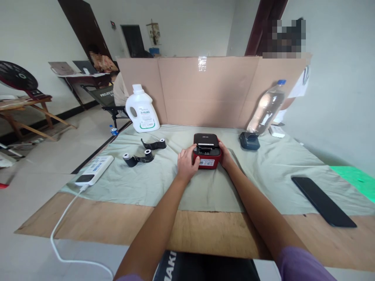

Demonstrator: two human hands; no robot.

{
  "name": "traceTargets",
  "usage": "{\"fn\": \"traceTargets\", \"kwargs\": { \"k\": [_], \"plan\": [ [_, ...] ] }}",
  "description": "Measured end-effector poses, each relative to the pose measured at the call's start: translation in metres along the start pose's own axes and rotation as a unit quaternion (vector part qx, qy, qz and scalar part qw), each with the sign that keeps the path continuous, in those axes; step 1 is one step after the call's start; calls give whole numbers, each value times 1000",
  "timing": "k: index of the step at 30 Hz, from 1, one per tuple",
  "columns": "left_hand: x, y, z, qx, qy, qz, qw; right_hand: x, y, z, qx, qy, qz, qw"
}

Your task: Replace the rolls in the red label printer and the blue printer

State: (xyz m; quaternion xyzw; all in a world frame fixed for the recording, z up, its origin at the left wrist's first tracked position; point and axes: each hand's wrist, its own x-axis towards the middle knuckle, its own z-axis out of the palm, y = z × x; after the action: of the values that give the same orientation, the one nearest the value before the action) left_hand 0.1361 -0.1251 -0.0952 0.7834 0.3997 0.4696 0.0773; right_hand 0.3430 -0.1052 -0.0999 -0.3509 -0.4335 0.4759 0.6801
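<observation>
A small red and black label printer (206,159) sits on the cloth in front of me, its black lid on top and a white sticker on its front. My left hand (187,162) grips its left side, with the thumb on the front face and the fingers at the upper edge. Against the right side is my right hand (225,156), its fingers partly hidden behind the casing. To the left lie a black ribbon roll (156,144) and a ribbon wound on two rolls (139,158), with white cores and loose black film.
A white jug (142,111) and a tilted clear bottle (266,111) stand by the cardboard screen (205,93). A dark clip-like device (249,141) sits right. The power bank (95,170) trails a white cable; a phone (324,201) lies right. People are beyond.
</observation>
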Motion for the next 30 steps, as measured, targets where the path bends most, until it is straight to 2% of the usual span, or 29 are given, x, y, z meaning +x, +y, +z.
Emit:
{"fn": "traceTargets", "kwargs": {
  "k": [4, 9, 19, 26, 30],
  "plan": [
    [0, 0, 0, -1, 0, 8, 1000, 0, -1, 1, 3, 10, 1, 1000],
    [2, 2, -1, 1, 1, -6, 1000, 1, -1, 1, 14, -13, 0, 1000],
    [3, 4, 0, 13, -4, -9, 1000, 7, -4, 0, -16, -17, -1, 1000],
    [0, -1, 2, 13, 10, 11, 1000, 2, 2, 0, 17, -16, -25, 999],
    [1, -3, 0, 7, 9, 23, 1000, 1, 4, -1, 14, -16, -10, 1000]
  ]
}}
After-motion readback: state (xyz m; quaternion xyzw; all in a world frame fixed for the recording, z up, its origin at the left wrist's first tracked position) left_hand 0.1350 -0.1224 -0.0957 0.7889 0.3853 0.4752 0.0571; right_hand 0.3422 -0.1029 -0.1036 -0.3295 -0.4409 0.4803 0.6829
